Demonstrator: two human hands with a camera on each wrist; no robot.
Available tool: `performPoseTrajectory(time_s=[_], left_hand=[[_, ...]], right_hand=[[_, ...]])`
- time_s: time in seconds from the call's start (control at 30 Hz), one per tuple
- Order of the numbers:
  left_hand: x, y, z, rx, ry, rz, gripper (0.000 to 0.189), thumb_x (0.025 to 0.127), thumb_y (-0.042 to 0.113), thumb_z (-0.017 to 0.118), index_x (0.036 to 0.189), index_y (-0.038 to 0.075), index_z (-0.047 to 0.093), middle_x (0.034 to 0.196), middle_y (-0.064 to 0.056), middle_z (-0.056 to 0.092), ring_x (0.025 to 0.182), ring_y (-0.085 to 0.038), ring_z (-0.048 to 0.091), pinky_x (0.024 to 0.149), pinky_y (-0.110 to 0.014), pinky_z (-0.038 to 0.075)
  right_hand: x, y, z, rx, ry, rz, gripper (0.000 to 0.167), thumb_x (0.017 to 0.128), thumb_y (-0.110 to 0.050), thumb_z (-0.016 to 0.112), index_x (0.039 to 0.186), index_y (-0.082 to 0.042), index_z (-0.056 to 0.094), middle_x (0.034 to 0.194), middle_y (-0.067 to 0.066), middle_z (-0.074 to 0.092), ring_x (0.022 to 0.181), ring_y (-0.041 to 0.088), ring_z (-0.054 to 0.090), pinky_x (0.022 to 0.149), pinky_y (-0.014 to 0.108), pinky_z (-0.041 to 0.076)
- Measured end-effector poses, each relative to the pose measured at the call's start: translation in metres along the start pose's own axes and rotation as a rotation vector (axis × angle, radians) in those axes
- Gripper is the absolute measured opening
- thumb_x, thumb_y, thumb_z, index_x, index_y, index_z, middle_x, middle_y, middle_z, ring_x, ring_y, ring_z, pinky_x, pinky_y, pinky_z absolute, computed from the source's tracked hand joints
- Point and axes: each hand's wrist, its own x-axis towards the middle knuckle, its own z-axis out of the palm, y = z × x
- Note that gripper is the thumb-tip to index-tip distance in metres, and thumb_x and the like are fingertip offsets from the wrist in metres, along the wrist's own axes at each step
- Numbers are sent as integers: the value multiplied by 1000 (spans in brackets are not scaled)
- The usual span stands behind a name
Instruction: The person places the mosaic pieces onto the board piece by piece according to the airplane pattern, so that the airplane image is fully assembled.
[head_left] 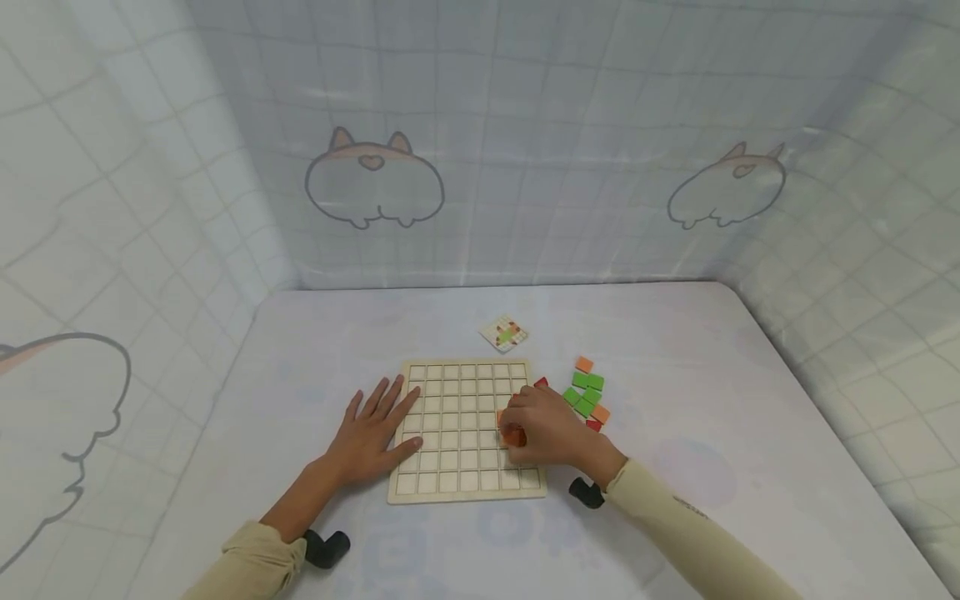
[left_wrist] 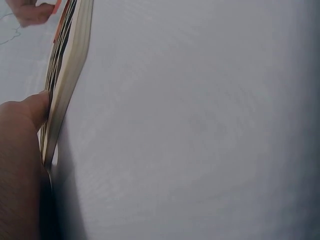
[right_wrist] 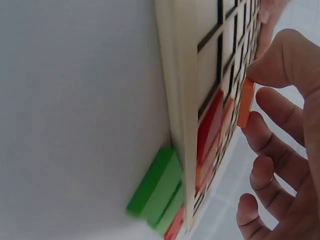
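A pale wooden grid board (head_left: pixel 448 460) lies flat on the table. My left hand (head_left: pixel 367 437) is spread over its left edge, thumb and forefinger touching the board, holding nothing. Over the right part of the board, my right hand (head_left: pixel 551 429) pinches a small orange square tile (right_wrist: pixel 246 102) between thumb and fingers. The tile is tilted on edge, just above the grid in the right wrist view. A red tile (right_wrist: pixel 210 127) and orange tiles sit in cells near the right edge, partly hidden by the right hand in the head view.
Loose green tiles (head_left: pixel 585 405), with a few orange and red ones, lie right of the board. A small pattern card (head_left: pixel 505 333) lies behind it. Black bent pieces (head_left: pixel 327 550) show beside both wrists. Printed cloth walls (head_left: pixel 495 208) enclose the table's back and sides.
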Motion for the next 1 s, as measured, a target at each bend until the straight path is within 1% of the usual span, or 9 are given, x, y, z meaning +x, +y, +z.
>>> performPoseTrajectory(time_s=[0.1, 0.2, 0.37, 0.5, 0.6, 0.73, 0.9, 1.0], left_hand=[[2, 1, 2, -9, 2, 8, 80, 95, 63, 44, 158, 18, 25, 163, -12, 13, 148, -35, 7, 111, -63, 4], [2, 1, 3, -10, 1, 12, 80, 96, 63, 44, 158, 18, 24, 163, -13, 13, 148, -35, 7, 111, -64, 4], [0, 1, 2, 9, 7, 0, 80, 95, 62, 46, 158, 18, 25, 163, -13, 13, 148, -35, 8, 111, -64, 6], [-1, 1, 2, -1, 11, 3, 80, 95, 61, 47, 158, 17, 25, 163, -14, 13, 148, -36, 8, 111, -65, 5], [-1, 1, 3, 1, 8, 6, 79, 96, 62, 46, 158, 17, 25, 162, -14, 14, 148, -36, 8, 111, -65, 6], [-1, 1, 5, 10, 6, 6, 79, 96, 62, 45, 158, 17, 26, 162, -14, 14, 148, -36, 9, 110, -65, 7], [-1, 1, 3, 3, 14, 9, 79, 95, 61, 47, 157, 16, 26, 162, -15, 14, 148, -36, 9, 111, -65, 6], [-1, 1, 2, 0, 18, 14, 79, 95, 60, 48, 157, 16, 27, 162, -15, 15, 148, -37, 9, 111, -65, 6]], right_hand=[[4, -1, 5, -16, -40, 6, 13, 72, -25, 75, 83, -24, 69, 78, -15, 55, 79, 8, 43, 71, 27, 37], [2, -2, 7, -10, -51, 31, 11, 75, -25, 77, 84, -26, 71, 80, -16, 57, 79, 8, 44, 72, 27, 38], [-2, -2, 7, 17, -21, 58, 7, 83, -28, 80, 83, -26, 73, 78, -16, 60, 78, 7, 45, 72, 27, 40], [-5, -2, 9, 38, -3, 89, 9, 83, -28, 82, 83, -25, 74, 73, -17, 56, 75, 7, 43, 69, 25, 38], [-11, -1, 8, 65, 26, 98, 10, 81, -25, 83, 81, -24, 74, 73, -16, 56, 74, 7, 44, 68, 27, 37], [-24, 3, 7, 70, 61, 124, 9, 80, -21, 83, 84, -24, 75, 79, -14, 61, 77, 8, 46, 70, 30, 38], [-40, 13, 7, 8, 51, 185, 7, 82, -25, 81, 87, -25, 77, 81, -16, 60, 75, 9, 44, 71, 29, 40], [-48, 20, 6, -26, 45, 217, 8, 82, -26, 81, 88, -24, 77, 83, -16, 63, 79, 8, 50, 74, 30, 43]])
